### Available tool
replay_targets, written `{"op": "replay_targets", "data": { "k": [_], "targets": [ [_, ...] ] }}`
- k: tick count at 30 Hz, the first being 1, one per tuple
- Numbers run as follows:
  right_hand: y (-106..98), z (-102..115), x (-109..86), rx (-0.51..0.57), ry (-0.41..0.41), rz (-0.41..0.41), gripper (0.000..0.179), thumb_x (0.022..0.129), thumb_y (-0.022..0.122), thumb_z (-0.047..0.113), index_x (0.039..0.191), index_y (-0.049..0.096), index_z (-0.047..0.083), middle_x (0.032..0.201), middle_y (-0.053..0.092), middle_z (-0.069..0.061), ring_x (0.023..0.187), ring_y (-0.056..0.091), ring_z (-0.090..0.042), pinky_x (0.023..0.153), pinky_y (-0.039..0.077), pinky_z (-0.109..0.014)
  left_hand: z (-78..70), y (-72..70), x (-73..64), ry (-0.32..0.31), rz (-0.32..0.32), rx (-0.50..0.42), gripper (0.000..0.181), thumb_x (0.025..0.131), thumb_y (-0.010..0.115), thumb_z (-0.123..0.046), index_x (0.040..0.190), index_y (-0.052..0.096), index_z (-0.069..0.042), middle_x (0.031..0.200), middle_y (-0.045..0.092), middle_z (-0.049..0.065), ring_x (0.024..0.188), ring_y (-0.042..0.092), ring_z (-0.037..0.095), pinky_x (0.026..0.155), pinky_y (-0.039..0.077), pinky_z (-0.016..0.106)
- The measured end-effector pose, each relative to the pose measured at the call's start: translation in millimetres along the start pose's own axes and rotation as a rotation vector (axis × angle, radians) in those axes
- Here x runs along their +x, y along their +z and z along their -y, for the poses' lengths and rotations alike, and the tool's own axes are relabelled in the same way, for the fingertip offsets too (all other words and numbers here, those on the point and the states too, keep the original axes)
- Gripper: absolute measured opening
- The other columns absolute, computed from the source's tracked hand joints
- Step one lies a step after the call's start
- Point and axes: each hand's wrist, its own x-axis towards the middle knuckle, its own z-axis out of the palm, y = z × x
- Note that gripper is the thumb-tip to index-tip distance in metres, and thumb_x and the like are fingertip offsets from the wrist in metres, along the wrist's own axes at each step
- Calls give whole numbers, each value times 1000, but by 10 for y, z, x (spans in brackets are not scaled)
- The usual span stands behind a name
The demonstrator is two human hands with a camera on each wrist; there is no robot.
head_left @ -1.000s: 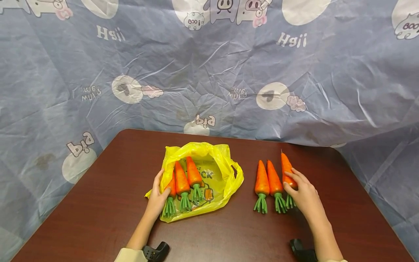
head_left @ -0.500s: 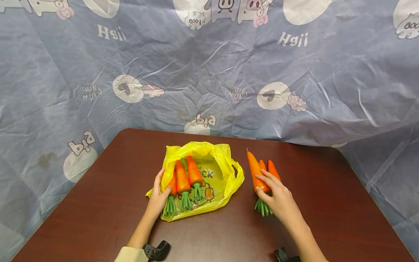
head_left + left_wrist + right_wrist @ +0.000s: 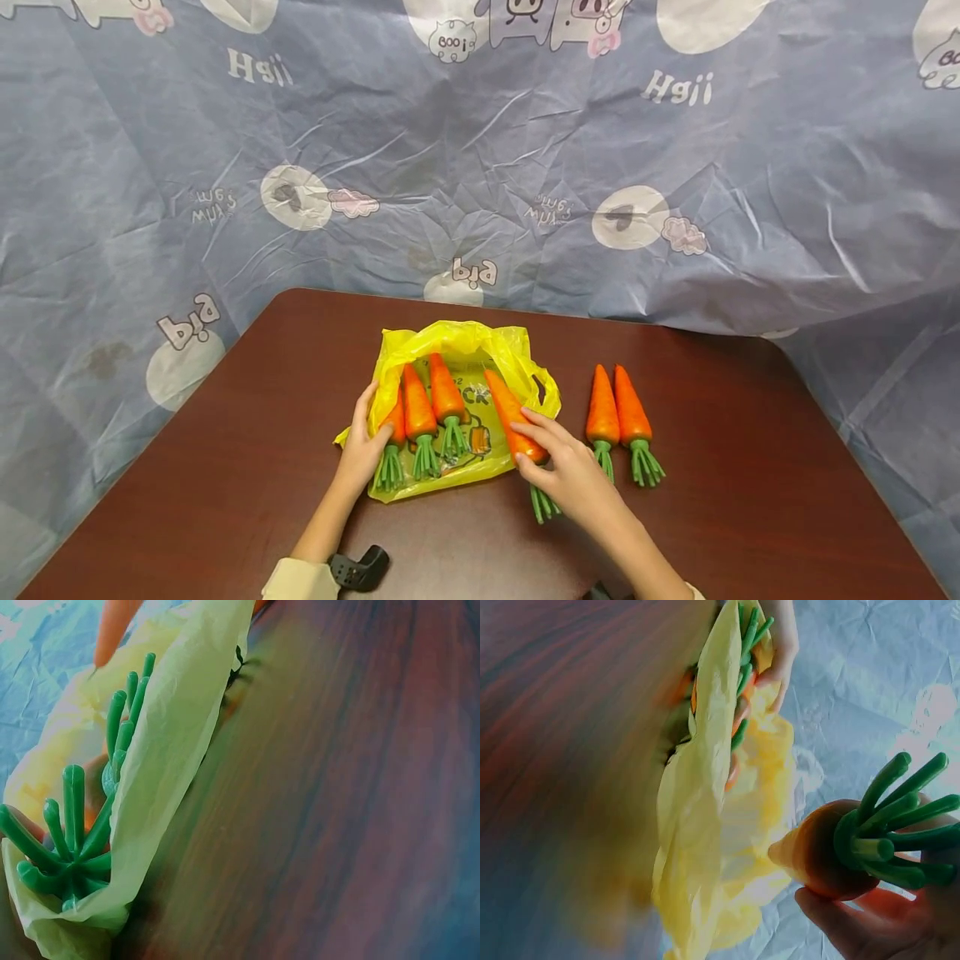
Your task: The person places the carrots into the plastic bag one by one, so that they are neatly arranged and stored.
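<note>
My right hand point(image 3: 573, 467) grips an orange carrot point(image 3: 512, 417) with a green stem tuft, its tip pointing over the mouth of a yellow plastic bag point(image 3: 450, 335). In the right wrist view this held carrot point(image 3: 829, 847) shows stem end first. The bag lies on its side, mouth spread toward me. Inside its left half rest three carrots: a left one point(image 3: 395, 425), a middle one point(image 3: 417, 408) and a right one point(image 3: 446, 392). My left hand point(image 3: 363, 450) holds the bag's left edge, thumb inside by the leftmost carrot, fingers outside.
Two more carrots, one point(image 3: 602, 408) beside another point(image 3: 632, 408), lie to the right of the bag on the dark brown table point(image 3: 720, 467). A blue-grey printed cloth point(image 3: 480, 167) hangs behind the table's far edge.
My right hand has carried the carrot left from the group on the right, passing over the other two, to the bag's mouth. My left hand stays on the bag's edge.
</note>
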Motion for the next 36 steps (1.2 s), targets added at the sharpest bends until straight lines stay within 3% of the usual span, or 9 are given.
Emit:
{"op": "replay_targets", "data": {
  "k": [7,10,15,20,23,27,30,35,36],
  "targets": [
    [176,96,244,3,7,94,35,81,63,20,116,63,16,133,52,-3,112,56,-27,84,48,-41,-2,-9,-3,-9,6,-7,67,85,45,3,144,18,-14,152,11,13,139,7,29,107,13,54],
    [270,101,376,-11,6,125,36,83,61,22,118,62,16,134,50,-4,109,57,-26,74,49,-34,-1,-13,-16,-11,7,-11,67,85,45,2,145,17,-13,152,10,13,139,7,29,107,12,55],
    [408,90,581,-49,12,152,36,84,58,23,119,61,14,135,49,-6,96,60,-23,57,39,-23,2,-13,-10,1,6,-8,67,85,45,2,145,17,-12,152,11,13,139,6,29,108,11,56],
    [529,65,748,-71,23,188,36,86,57,23,120,59,13,136,47,-9,65,57,-20,51,37,-22,-4,-14,11,9,5,-4,67,85,45,2,145,18,-13,152,12,11,139,6,28,108,11,56],
    [595,57,845,-74,41,216,37,87,55,23,122,58,12,138,45,-10,71,59,-21,53,39,-24,-4,-20,26,-1,11,-8,68,85,45,2,145,18,-16,152,11,10,139,6,27,108,11,55],
    [676,52,958,-77,43,227,38,87,55,21,123,57,10,138,43,-12,110,55,-29,66,44,-30,-17,-27,29,-17,22,-25,67,86,45,3,145,18,-17,152,10,10,139,5,26,108,11,55],
    [725,39,1013,-69,55,231,38,87,55,19,123,57,9,140,42,-12,110,55,-28,61,42,-27,-83,-27,7,-26,27,-48,67,87,45,4,145,17,-15,152,9,11,139,4,27,108,10,55],
    [794,-16,1042,-46,76,236,38,87,54,17,124,56,9,142,39,-11,83,56,-21,50,33,-22,-284,-11,-56,-32,28,-49,67,86,43,6,145,16,-10,152,9,15,139,4,30,107,10,56],
    [805,-30,1039,-47,77,235,38,87,54,17,124,56,9,142,39,-11,86,57,-22,52,34,-22,-312,-7,-67,-34,28,-44,67,86,43,6,145,16,-9,152,9,15,139,4,30,107,10,56]
  ]
}}
